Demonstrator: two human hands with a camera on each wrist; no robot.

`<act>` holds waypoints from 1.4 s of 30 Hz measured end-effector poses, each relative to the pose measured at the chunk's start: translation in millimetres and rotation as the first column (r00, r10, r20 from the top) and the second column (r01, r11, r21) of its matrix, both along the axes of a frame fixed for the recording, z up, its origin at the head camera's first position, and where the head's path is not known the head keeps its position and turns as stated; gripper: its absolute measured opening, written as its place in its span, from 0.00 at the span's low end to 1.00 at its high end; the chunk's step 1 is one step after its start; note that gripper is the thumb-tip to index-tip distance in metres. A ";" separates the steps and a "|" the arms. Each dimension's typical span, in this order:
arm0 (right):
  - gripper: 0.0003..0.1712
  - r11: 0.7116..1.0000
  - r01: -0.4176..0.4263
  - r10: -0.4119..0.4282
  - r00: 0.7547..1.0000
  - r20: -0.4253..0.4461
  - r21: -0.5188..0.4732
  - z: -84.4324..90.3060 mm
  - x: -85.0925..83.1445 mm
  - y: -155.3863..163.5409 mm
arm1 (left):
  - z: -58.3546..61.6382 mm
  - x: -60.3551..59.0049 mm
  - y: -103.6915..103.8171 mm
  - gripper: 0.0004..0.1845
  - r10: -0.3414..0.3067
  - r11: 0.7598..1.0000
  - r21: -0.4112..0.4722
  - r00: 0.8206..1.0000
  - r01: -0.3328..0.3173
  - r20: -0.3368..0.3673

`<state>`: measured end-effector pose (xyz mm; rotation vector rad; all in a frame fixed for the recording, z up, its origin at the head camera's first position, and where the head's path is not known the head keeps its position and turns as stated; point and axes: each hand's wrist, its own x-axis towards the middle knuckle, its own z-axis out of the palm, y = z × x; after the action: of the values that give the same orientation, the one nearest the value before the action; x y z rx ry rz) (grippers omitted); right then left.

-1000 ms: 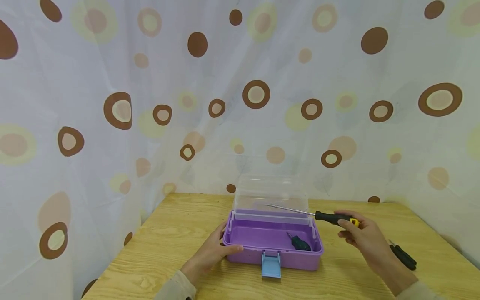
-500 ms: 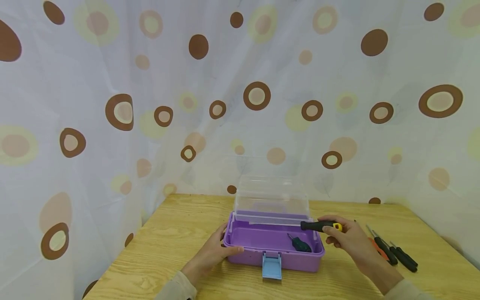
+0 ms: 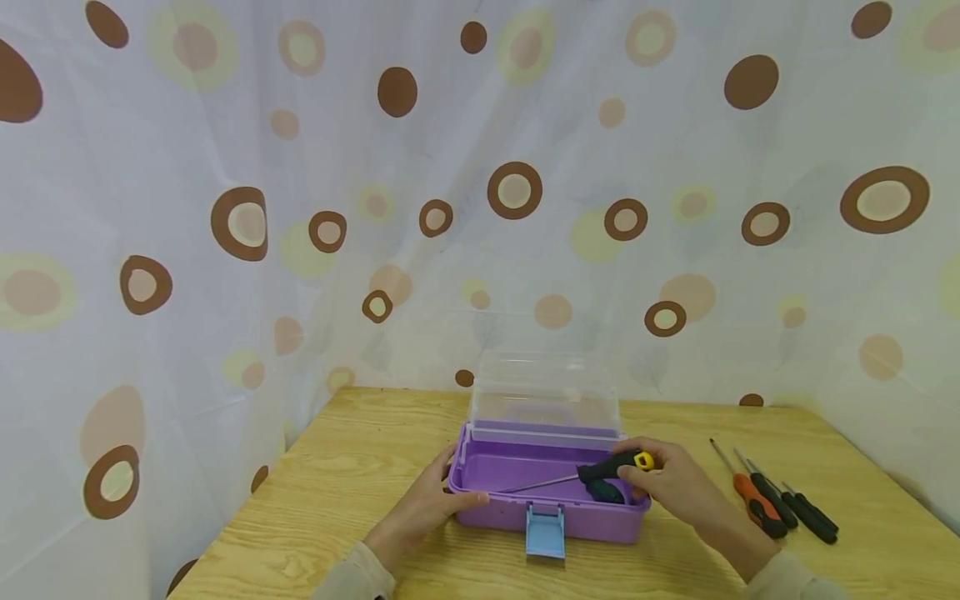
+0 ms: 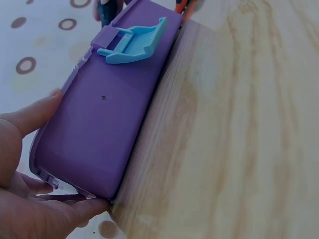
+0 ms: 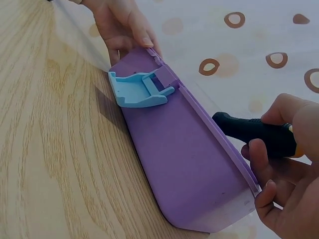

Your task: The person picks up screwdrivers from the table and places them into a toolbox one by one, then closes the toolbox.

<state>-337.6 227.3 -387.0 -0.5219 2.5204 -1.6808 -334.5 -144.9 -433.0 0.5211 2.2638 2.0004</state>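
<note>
I read this as placing: my right grip (image 3: pixel 675 485) pinches the yellow-ended screwdriver (image 3: pixel 600 470), slanting into the purple box (image 3: pixel 588 522); my left grip (image 3: pixel 426 502) clasps the box's left end. Next calls for gentle release.

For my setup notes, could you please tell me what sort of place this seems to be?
Probably a makeshift work corner: a pale wooden tabletop, a white sheet with brown circles behind it, and an open purple plastic toolbox.

"What's beyond the table (image 3: pixel 337 467)?"
"A pale, creased sheet (image 3: pixel 330 142) with brown, peach and yellowish spots and rings, running along the left too."
"And the tabletop?"
"Yellowish wood grain, its far edge near the sheet."
</note>
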 end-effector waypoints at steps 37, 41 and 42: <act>0.30 0.997 -0.073 0.073 0.997 0.016 -0.015 2.7 3.6 1.9 | 1.5 1.7 0.0 0.53 0.000 1.000 -0.003 1.000 0.000 0.014; 0.29 0.997 -0.071 0.071 0.997 0.007 -0.015 4.0 3.5 3.0 | 1.8 2.0 0.1 0.53 -0.001 1.000 -0.004 1.000 0.001 0.017; 0.29 0.997 -0.075 0.075 0.997 0.001 -0.012 4.5 3.3 3.3 | 2.0 2.2 0.1 0.53 -0.002 1.000 -0.002 1.000 0.002 0.018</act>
<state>-334.3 230.6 -382.5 -0.6080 2.4587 -1.6701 -332.3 -144.8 -431.1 0.5034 2.2539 1.9931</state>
